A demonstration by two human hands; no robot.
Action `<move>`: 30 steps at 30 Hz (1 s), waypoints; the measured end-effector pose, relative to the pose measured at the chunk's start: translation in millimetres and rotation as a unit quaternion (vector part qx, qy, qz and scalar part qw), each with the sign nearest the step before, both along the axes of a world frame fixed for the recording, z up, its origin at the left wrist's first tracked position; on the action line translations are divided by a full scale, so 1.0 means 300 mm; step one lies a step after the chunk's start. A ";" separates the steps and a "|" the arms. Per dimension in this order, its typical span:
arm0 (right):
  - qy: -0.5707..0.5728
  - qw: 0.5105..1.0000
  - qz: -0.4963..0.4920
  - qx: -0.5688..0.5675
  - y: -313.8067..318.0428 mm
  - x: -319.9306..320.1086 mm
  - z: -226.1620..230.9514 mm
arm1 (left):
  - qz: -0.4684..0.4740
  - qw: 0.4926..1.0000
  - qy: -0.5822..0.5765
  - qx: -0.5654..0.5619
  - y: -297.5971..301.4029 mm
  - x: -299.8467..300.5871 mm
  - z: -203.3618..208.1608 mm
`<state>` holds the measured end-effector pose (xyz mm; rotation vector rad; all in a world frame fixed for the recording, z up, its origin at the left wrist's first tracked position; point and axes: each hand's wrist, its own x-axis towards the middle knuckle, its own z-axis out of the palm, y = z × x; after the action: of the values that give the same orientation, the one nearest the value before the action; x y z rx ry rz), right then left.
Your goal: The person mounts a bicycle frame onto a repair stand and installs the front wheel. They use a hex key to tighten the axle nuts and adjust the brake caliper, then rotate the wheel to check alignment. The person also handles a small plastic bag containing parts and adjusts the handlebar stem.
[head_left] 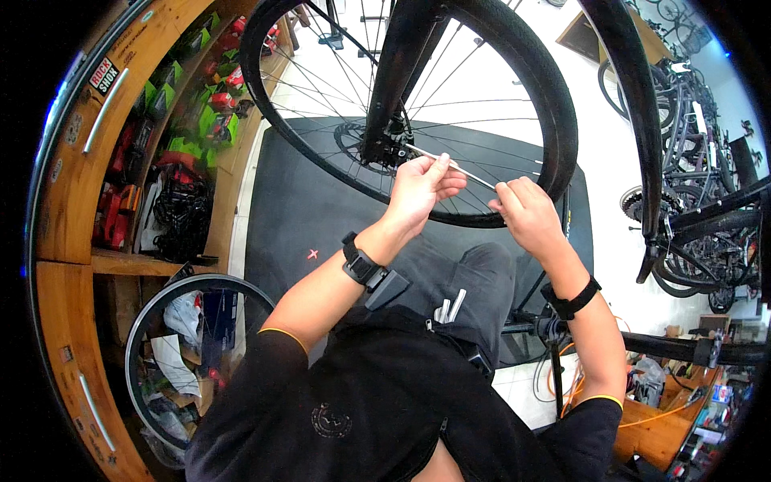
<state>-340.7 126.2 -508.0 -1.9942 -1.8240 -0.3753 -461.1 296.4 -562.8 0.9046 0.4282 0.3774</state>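
A long thin silver hex key (474, 176) slants across my two hands. My left hand (419, 191) pinches it between thumb and fingers near its upper left end. That end reaches the black brake caliper (389, 151) low on the black fork (395, 72), and whether it sits in a bolt is too small to tell. My right hand (526, 215) is closed around the other end, close to the tire. Behind my left hand stands the spoked front wheel (557, 112), its disc rotor (347, 145) beside the caliper.
Silver tools (452, 306) stick up at my waist. A black mat (289, 201) lies underneath, with a small red cross-shaped piece (313, 255) on it. To the left are a wooden cabinet (60, 301) and a loose wheel rim (136, 353). Several bikes (695, 145) stand at right.
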 end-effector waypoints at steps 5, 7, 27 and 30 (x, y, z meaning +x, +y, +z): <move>0.484 0.870 -0.090 0.040 0.032 -0.001 -0.045 | -0.020 1.000 -0.016 -0.014 0.007 -0.007 -0.001; 0.665 0.737 -0.118 0.008 0.029 0.005 -0.043 | -0.023 1.000 -0.019 -0.009 0.011 -0.014 -0.003; 0.017 0.995 -0.088 0.036 0.019 -0.002 -0.054 | -0.004 0.999 -0.031 -0.012 0.001 -0.005 -0.001; 0.426 0.892 -0.152 -0.013 0.021 -0.025 -0.058 | 0.000 1.000 -0.028 -0.010 0.002 -0.002 -0.009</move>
<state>-348.1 132.6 -525.5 -1.9876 -0.9701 0.4041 -461.8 297.0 -565.4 0.8726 0.3792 0.3964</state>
